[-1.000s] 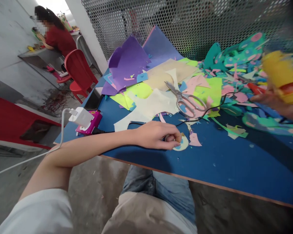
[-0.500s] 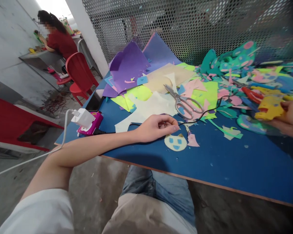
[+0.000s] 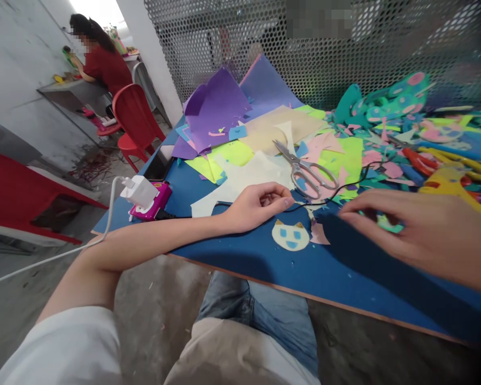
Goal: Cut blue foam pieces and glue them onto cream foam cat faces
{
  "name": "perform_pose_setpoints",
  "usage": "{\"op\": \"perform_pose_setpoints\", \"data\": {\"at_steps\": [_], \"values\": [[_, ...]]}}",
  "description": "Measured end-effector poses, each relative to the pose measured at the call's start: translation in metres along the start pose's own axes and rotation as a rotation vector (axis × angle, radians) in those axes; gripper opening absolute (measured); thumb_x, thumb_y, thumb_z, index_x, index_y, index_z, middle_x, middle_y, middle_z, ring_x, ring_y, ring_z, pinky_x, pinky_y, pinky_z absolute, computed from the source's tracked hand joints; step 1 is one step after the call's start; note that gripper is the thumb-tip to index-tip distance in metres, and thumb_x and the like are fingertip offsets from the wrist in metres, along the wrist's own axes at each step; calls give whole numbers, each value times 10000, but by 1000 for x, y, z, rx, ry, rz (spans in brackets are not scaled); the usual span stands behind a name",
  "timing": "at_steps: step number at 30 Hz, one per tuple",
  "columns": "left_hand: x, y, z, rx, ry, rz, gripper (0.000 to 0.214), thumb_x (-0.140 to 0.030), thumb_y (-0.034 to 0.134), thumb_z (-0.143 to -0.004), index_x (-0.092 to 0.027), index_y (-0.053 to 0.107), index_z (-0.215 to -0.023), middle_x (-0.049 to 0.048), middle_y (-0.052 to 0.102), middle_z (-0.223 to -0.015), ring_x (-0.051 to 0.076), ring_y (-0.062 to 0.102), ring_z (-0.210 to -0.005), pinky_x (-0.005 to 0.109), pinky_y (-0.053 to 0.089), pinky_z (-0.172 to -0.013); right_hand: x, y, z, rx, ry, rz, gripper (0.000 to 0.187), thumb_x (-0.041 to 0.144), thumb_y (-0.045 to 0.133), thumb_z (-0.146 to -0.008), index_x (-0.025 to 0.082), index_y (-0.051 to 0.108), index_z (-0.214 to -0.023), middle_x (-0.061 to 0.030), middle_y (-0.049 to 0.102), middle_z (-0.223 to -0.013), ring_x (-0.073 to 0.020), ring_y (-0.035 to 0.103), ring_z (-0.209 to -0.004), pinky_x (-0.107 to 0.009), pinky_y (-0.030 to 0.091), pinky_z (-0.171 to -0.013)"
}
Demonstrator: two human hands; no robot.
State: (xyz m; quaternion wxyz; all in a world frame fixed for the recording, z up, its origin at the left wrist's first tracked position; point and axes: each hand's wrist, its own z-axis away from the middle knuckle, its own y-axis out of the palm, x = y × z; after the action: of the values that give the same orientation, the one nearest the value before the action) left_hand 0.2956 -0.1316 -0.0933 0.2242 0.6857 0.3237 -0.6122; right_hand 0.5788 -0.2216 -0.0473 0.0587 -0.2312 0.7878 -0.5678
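Note:
My left hand (image 3: 260, 207) rests on the blue table with fingers curled in toward the thumb; whatever may be inside them is hidden. A thin black cord (image 3: 324, 201) runs by it. Just in front lies a cream cat-face cutout (image 3: 291, 241) with blue eyes and mouth, close to a pink scrap (image 3: 319, 234). My right hand (image 3: 420, 230) hovers over the table at the right, its thumb and index finger apart and nothing seen between them. Behind it a yellow glue gun (image 3: 441, 179) lies partly covered by the hand.
Silver scissors (image 3: 300, 168) lie on cream and pink sheets. Purple sheets (image 3: 214, 107) lean at the back by a perforated metal screen (image 3: 224, 32). Colourful scraps (image 3: 385, 128) pile up at right. A pink power socket (image 3: 156, 206) holds a white charger. Another person sits far left.
My right hand has let go of the yellow glue gun and come left and nearer toward the cat-face cutout. The glue gun now lies on the scraps. My left hand stays nearly still.

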Motion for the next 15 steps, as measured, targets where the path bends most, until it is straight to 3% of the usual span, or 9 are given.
{"op": "perform_pose_setpoints", "data": {"at_steps": [2, 4, 8, 15], "values": [[0, 0, 1, -11, 22, -6, 442, -565, 686, -911, -137, 652, -1017, -4, 549, -778, 74, 463, -660, 232, 359, -621, 37, 8, -15, -6, -74, -86, 203, 394, 598, -981, 264, 749, -1019, -29, 789, -958, -198, 695, -725, -334, 461, -645], [0, 0, 1, -24, 36, -12, 448, -570, 694, -904, -138, 658, -1020, 0, 564, -782, 76, 477, -661, 232, 367, -623, 54, 17, -27, -1, -47, -190, 204, 412, 617, -974, 265, 750, -1021, -25, 769, -880, -179, 656, -642, -329, 465, -604], [-2, -2, 1, -53, 25, -44, 459, -576, 708, -890, -137, 673, -1021, -6, 574, -740, 79, 472, -641, 229, 360, -605, 55, 31, -40, -31, 92, -282, 218, 468, 662, -947, 268, 748, -960, 8, 651, -638, -160, 558, -515, -321, 422, -520], [-5, 2, 2, -41, 19, -22, 460, -556, 769, -834, -123, 684, -965, -53, 456, -622, 62, 329, -576, 226, 263, -542, 58, 39, -42, -84, 186, -395, 158, 362, 680, -923, 240, 729, -834, 16, 637, -599, -125, 495, -463, -288, 387, -456]]}}
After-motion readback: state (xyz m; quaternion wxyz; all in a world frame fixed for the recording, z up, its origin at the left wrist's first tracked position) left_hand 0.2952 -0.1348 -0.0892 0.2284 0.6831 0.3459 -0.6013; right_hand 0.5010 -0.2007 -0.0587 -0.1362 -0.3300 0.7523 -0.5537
